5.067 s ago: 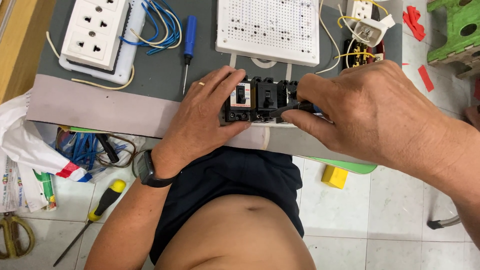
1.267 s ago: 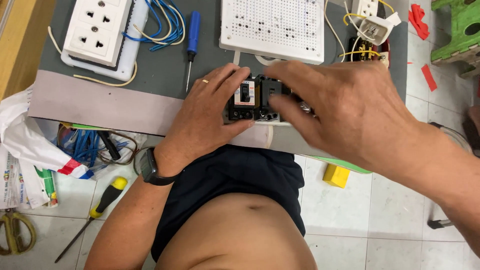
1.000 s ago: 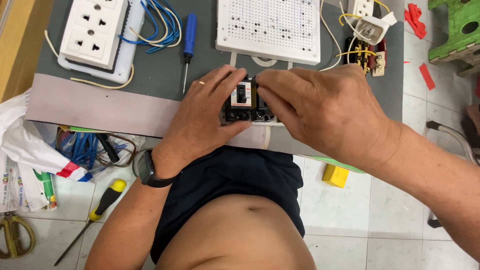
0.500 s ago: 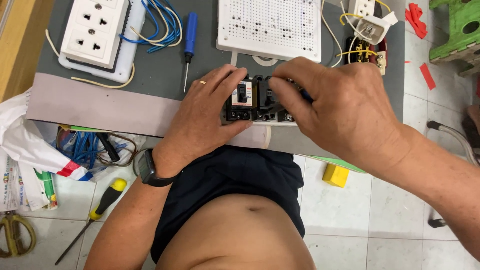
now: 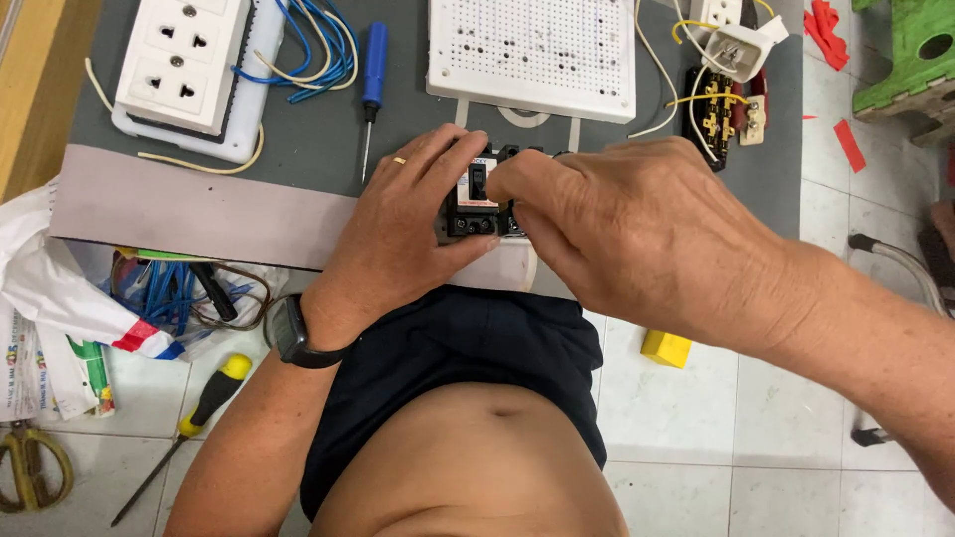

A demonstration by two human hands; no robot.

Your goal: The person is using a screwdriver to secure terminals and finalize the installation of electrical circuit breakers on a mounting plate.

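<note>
A row of black circuit breakers (image 5: 476, 202) with a white-faced switch sits near the front edge of the grey board (image 5: 199, 209). My left hand (image 5: 403, 234), with a gold ring and a dark wristwatch, grips the breakers from the left side. My right hand (image 5: 627, 234) covers the right part of the row, its fingers pinched on the breaker beside the white-faced one. Most of the row is hidden under my right hand.
On the board lie a white socket strip (image 5: 179, 65) with blue wires (image 5: 313, 50), a blue screwdriver (image 5: 370, 85), a white perforated panel (image 5: 532, 55) and a terminal block (image 5: 718, 109). On the tiled floor: a yellow-handled screwdriver (image 5: 194, 418), scissors (image 5: 35, 467), a plastic bag (image 5: 60, 288), a green stool (image 5: 910, 50).
My right hand has slid left along the breaker row, its fingers now pressed close to the white-faced breaker. My left hand keeps its grip in the same place.
</note>
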